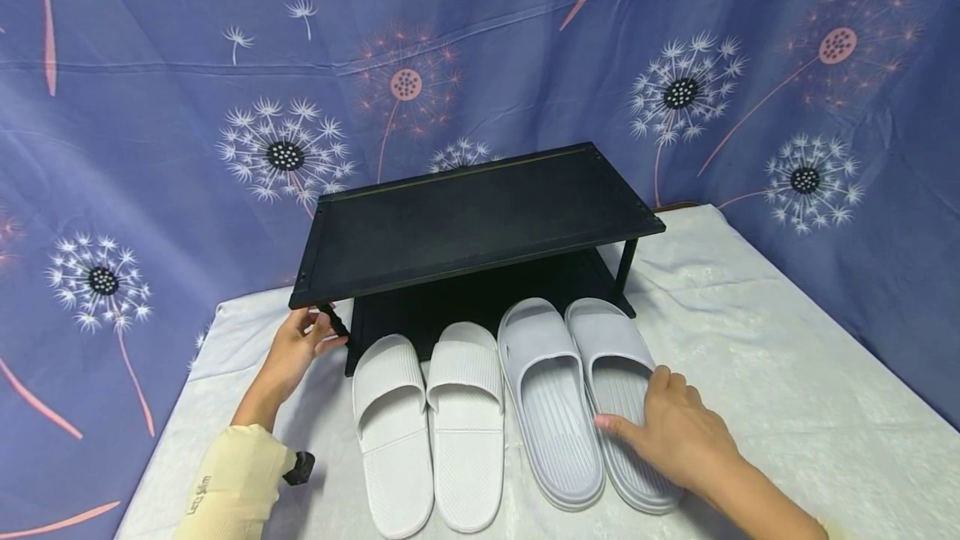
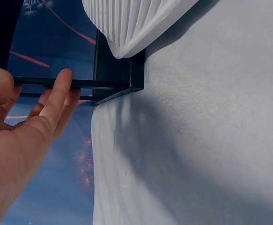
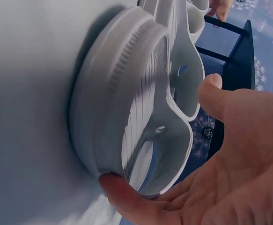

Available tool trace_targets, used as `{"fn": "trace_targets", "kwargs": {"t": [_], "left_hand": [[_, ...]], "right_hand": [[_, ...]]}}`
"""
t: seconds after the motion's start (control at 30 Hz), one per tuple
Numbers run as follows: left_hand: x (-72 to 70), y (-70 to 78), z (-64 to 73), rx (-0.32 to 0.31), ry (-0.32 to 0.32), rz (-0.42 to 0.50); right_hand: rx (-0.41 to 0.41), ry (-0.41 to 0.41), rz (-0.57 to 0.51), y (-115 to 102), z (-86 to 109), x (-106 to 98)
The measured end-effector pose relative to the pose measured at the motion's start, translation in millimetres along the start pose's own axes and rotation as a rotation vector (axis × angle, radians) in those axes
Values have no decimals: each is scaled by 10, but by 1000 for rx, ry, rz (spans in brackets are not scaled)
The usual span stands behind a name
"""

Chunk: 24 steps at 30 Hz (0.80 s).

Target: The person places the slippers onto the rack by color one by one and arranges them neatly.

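Observation:
A black shoe rack (image 1: 480,207) with two levels stands at the back. My left hand (image 1: 294,350) holds its front left leg (image 2: 96,85), with fingers on both sides of the bar in the left wrist view. My right hand (image 1: 684,432) touches the outer side of the right grey slipper (image 1: 622,357); its thumb stretches over the footbed. A fingertip rests on the sole's edge in the right wrist view. The other grey slipper (image 1: 555,415) lies alongside. To the left are two white slippers, one (image 1: 393,440) beside the other (image 1: 468,432), toes toward the rack.
A white cloth (image 1: 787,382) covers the table. Behind it hangs a blue curtain (image 1: 525,65) with dandelion prints. The slippers' toes lie at the front edge of the rack's lower shelf (image 1: 487,282). A small black object (image 1: 300,468) shows by the left sleeve (image 1: 240,473).

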<state>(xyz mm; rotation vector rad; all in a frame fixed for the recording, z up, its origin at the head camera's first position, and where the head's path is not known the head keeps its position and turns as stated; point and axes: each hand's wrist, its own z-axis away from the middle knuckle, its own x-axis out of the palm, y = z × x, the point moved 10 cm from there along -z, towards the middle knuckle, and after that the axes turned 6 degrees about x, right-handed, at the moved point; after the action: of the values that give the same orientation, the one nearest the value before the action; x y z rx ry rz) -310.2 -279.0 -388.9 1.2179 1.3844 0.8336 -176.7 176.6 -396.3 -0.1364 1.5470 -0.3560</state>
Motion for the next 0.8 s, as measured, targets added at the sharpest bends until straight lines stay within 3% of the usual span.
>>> {"fn": "trace_targets", "kwargs": {"t": [0.8], "left_hand": [[-2, 8, -4, 11, 7, -7]], "right_hand": [[8, 57, 37, 17, 227, 72]]}}
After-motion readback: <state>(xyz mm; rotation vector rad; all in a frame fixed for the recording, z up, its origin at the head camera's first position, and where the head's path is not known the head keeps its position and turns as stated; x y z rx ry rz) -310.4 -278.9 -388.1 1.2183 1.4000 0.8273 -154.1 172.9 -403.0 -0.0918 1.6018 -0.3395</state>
